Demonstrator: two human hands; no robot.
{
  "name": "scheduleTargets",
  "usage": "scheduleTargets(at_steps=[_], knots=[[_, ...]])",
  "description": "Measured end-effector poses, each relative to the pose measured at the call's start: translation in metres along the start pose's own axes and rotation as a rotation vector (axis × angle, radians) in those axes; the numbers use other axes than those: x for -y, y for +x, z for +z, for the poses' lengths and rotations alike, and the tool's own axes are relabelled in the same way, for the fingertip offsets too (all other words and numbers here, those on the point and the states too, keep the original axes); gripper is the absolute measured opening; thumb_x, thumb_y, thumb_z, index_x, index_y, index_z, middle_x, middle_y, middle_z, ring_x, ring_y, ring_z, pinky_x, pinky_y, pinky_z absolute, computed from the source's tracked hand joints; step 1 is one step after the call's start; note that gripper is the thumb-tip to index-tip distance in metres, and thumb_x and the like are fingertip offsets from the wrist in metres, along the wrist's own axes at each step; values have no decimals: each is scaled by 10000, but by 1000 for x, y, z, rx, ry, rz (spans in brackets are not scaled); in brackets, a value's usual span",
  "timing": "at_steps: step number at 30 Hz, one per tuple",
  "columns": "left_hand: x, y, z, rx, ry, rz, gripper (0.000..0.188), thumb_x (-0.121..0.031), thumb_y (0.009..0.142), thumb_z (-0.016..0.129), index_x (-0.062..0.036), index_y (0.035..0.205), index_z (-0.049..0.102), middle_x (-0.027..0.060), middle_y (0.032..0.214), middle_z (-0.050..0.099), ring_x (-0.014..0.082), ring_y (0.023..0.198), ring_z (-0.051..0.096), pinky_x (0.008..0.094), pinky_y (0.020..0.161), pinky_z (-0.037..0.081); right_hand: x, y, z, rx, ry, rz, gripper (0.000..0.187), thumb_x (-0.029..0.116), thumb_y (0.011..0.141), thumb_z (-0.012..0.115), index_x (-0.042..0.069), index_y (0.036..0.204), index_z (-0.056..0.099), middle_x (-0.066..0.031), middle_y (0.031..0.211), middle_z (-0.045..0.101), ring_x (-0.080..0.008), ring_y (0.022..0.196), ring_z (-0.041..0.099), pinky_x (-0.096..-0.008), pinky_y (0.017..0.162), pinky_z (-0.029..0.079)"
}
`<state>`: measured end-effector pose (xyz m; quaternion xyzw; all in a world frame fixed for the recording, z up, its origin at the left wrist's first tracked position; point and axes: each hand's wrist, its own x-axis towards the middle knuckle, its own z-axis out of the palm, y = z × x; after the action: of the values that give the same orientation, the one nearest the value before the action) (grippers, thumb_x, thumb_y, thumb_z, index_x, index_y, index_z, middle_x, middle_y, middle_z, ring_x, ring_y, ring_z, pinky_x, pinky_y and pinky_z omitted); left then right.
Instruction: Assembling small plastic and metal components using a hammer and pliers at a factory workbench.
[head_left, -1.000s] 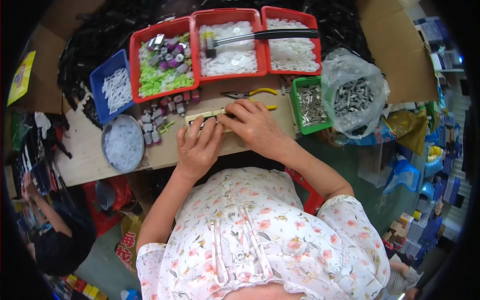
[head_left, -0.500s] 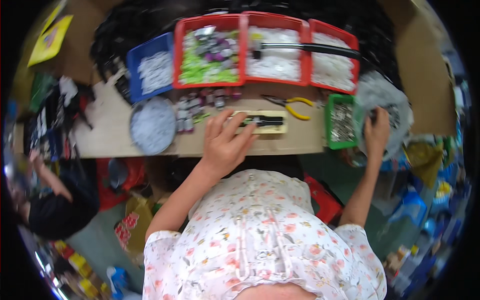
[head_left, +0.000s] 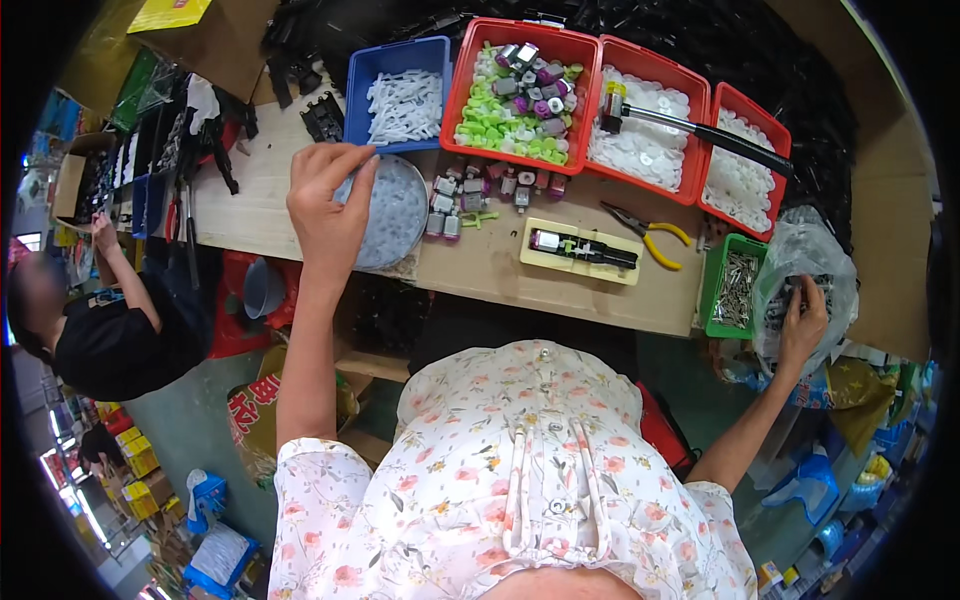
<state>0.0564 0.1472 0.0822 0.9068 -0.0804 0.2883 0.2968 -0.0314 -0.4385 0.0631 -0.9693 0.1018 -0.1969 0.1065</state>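
Observation:
My left hand (head_left: 328, 205) is raised above the edge of a round bowl of small clear pieces (head_left: 393, 215), just below the blue bin. Its thumb and index finger are pinched together; what they hold, if anything, is too small to make out. My right hand (head_left: 805, 318) reaches into a clear plastic bag (head_left: 838, 262) of dark small parts, fingers curled round something I cannot make out. Between the hands, a cream holder (head_left: 533, 272) lies on the table, bearing a black assembly (head_left: 608, 255) with a small motor (head_left: 546, 240) at its left end.
Along the back stand a blue bin (head_left: 357, 95) of white sticks and red bins (head_left: 463, 95) of small motors, green pieces and white discs. A hammer (head_left: 700, 130) lies across them. Yellow-handled pliers (head_left: 662, 245) and a green tray (head_left: 712, 290) of metal pins lie right. A co-worker (head_left: 120, 320) sits left.
My left hand has left the cream holder and moved left and up to the bowl, fingers now pinched. My right hand stays in the bag. The whole view has shifted and turned.

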Motion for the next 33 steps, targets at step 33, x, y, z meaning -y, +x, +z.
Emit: scheduleTargets(at_steps=[33], knots=[[-59, -41, 33, 278, 2, 114, 121, 0, 844, 629, -22, 955, 586, 149, 989, 620, 341, 938, 602, 433, 799, 478, 67, -9, -23, -124, 164, -2, 177, -5, 932, 601, -25, 1087, 684, -117, 1019, 681, -212, 921, 653, -309, 828, 497]])
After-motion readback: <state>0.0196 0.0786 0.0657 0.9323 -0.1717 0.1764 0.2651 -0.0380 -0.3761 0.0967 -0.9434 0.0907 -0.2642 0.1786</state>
